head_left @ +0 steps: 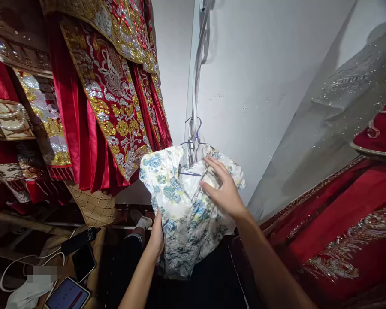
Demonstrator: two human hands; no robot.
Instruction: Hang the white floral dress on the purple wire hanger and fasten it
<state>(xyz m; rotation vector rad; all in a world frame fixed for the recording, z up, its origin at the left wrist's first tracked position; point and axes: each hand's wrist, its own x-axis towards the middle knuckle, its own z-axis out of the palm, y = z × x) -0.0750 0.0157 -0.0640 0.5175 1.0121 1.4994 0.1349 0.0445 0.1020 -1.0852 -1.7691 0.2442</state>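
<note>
A white short-sleeved top (172,193) with blue and yellow flowers hangs in front of me on a thin purple wire hanger (198,128). Its V-shaped neckline faces me, and the lower part looks gathered and creased. My left hand (156,236) grips the top's left side edge, thumb in front and the other fingers hidden behind the cloth. At the right side of the neckline, my right hand (225,189) rests on the fabric, its thumb and fingers apart.
Red embroidered garments (116,90) hang at left. At right are a sparkling sheer veil (324,98) and a red beaded gown (347,223). A metal rail (195,64) runs down the white wall. Phones (67,296), cables and a black case (79,241) lie at lower left.
</note>
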